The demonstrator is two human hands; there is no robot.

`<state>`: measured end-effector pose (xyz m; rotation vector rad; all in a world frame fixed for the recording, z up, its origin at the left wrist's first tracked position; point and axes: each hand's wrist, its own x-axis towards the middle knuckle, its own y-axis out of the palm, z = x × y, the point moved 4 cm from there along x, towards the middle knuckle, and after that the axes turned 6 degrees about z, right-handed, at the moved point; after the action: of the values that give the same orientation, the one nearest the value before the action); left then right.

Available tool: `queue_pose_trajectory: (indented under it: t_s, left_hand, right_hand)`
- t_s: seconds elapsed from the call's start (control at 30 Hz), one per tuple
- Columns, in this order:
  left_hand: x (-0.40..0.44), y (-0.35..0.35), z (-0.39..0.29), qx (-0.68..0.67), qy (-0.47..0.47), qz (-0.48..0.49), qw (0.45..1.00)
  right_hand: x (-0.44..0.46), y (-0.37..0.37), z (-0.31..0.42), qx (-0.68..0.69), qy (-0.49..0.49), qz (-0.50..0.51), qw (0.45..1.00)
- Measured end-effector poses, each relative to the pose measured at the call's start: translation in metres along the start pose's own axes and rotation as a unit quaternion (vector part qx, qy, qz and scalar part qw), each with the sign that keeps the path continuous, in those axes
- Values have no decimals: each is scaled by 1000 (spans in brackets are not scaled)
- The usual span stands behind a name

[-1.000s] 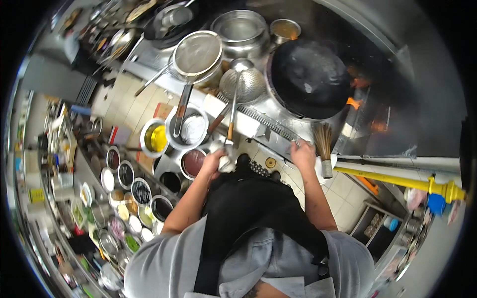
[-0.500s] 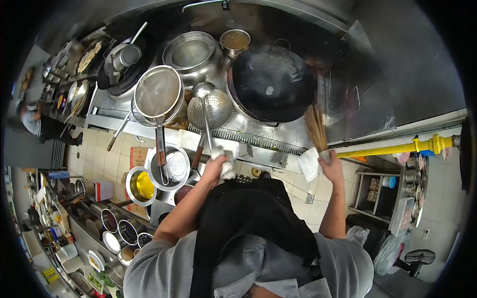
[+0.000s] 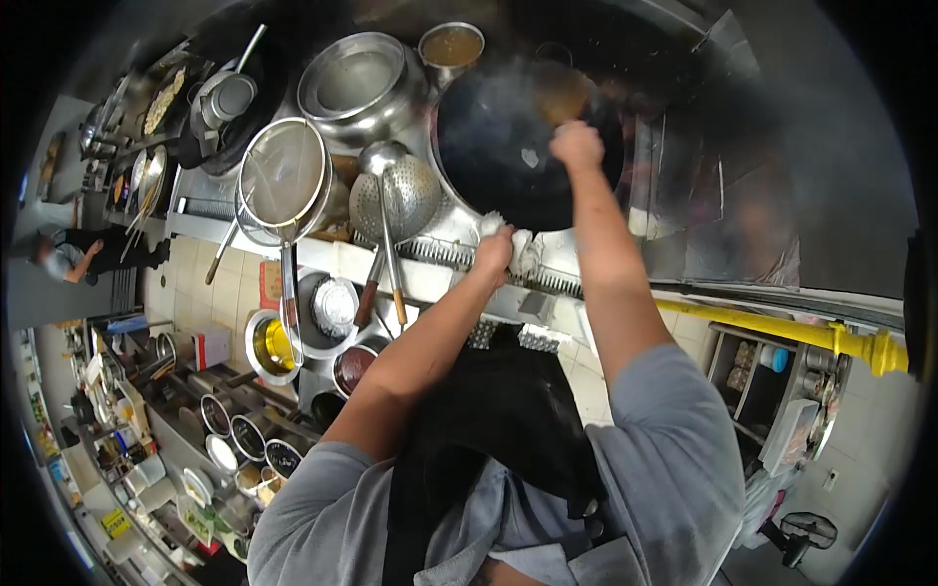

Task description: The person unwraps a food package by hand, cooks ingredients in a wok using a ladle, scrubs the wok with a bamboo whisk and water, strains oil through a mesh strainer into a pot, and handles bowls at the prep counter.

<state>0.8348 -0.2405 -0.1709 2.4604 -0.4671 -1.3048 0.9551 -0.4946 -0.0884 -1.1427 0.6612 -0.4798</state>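
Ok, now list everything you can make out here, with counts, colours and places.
Wok: 1, black, upper centre
Brush, blurred: 1, brown, over wok
Cloth: at least 1, white, wok's near edge
Perforated skimmer: 1, silver, left of wok
Mesh strainer: 1, silver, left of skimmer
Ladle: 1, silver, across skimmer
Wide-mouthed pot: 1, silver, beyond skimmer
Pan of yellow liquid: 1, silver, near strainer's handle
Containers: many, mixed, lower left
Pipe: 1, yellow, right
Fan: 1, dark, lower right
Co-worker: 1, grey top, far left
Apron: 1, black, lower centre
Left hand: 1, bare, gripping cloth
Right hand: 1, bare, gripping brush
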Motion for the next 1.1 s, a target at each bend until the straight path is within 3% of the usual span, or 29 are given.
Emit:
queue_pose_trajectory:
  t_s: [0.07, 0.1, 0.17, 0.2, 0.27, 0.3, 0.33, 0.43, 0.53, 0.6, 0.63, 0.67, 0.7, 0.73, 0.77, 0.83, 0.9, 0.93, 0.97, 1.03, 1.1]
  left_hand:
    - [-19, 9, -15, 35, -6, -9, 999]
    - [-8, 5, -11, 25, 3, -17, 1000]
    - [1, 0, -2, -12, 15, -19, 1000]
    - [5, -7, 8, -7, 11, -22, 1000]
    - [23, -16, 16, 14, 66, -25, 997]
    - [5, -6, 6, 19, 51, -43, 998]
    - [3, -4, 7, 21, 51, -44, 998]
    - [0, 5, 3, -4, 66, -64, 996]
    - [19, -9, 16, 54, 78, -98, 991]
    - [16, -4, 14, 69, 89, -103, 988]
    - [10, -4, 14, 85, 98, -107, 986]
    - [13, -11, 20, 91, 96, -105, 986]
    - [25, -20, 27, 110, 85, -112, 984]
    - [35, -21, 28, 128, 78, -117, 982]
    - [30, -14, 26, 51, 103, -79, 990]
    - [4, -2, 11, 82, 92, -98, 987]
    - [7, -1, 13, 68, 105, -102, 987]
    - [11, -4, 11, 67, 105, -99, 987]
    - [15, -4, 13, 27, 67, -41, 997]
    - [13, -1, 8, -13, 30, 21, 999]
    - [-5, 6, -4, -23, -23, 55, 998]
  right_hand:
    - [-51, 41, 53, -45, -141, 136, 980]
    - [-96, 18, 72, 22, -159, 226, 961]
    - [-156, -2, 63, 46, -292, 267, 917]
    - [-164, -8, 41, 11, -403, 207, 891]
    - [-133, -49, -6, -40, -307, 296, 904]
    - [-76, -31, -33, -232, -268, 241, 904]
    - [-35, -48, -61, -135, -78, 87, 984]
    - [-10, -112, -27, -28, -20, -57, 998]
    - [-32, -122, 1, 57, -19, -93, 994]
    - [-6, -46, 7, 68, 19, -33, 997]
    - [-14, -9, 18, 56, -9, 37, 998]
    - [-19, 37, 35, 16, -108, 111, 988]
    - [-49, 45, 55, 0, -174, 145, 974]
    - [-103, 4, 72, 47, -196, 294, 934]
    - [-122, -2, 62, 61, -267, 292, 916]
    - [-134, 1, 19, 68, -386, 272, 879]
    - [-107, -41, -33, -35, -229, 326, 917]
    - [-57, -30, -67, -184, -198, 186, 945]
    - [-30, -57, -86, -148, -34, 63, 987]
    - [-25, -108, -53, -67, 19, -125, 990]
    - [-16, -119, -32, 32, 34, -186, 981]
